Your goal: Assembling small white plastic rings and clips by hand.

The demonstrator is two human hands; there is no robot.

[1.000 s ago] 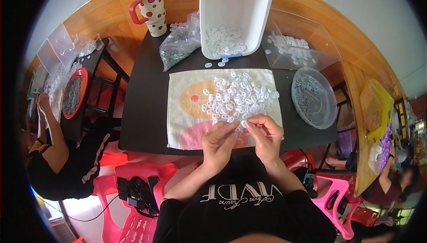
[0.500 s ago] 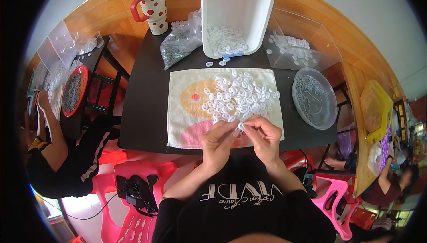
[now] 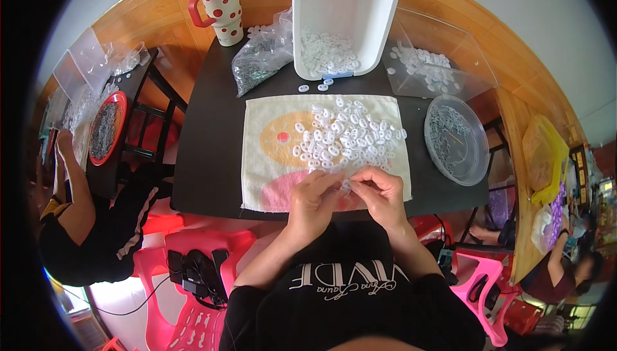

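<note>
Over the near edge of a towel (image 3: 257, 184), my two hands meet at the fingertips. My left hand (image 3: 311, 204) is closed in a pinch on a small white oval plastic piece (image 3: 346, 185). My right hand (image 3: 384, 198) pinches at the right side of that piece, thumb and forefinger together; any smaller part in these fingers is too small to make out. Just beyond my fingers spreads a loose pile of white oval pieces (image 3: 347, 135) with holes in them, several deep in places.
Behind the towel stand a white bin (image 3: 346, 4) with more pieces, a bag of small grey parts (image 3: 260, 62) and a spotted tumbler (image 3: 225, 13). On the right are a clear box (image 3: 475, 62) and a round tub (image 3: 472, 158). A person (image 3: 96, 235) sits at left.
Both hands stay together over the towel's near edge. The fingers have shifted slightly around the white piece, and the left fingertips now cover more of it.
</note>
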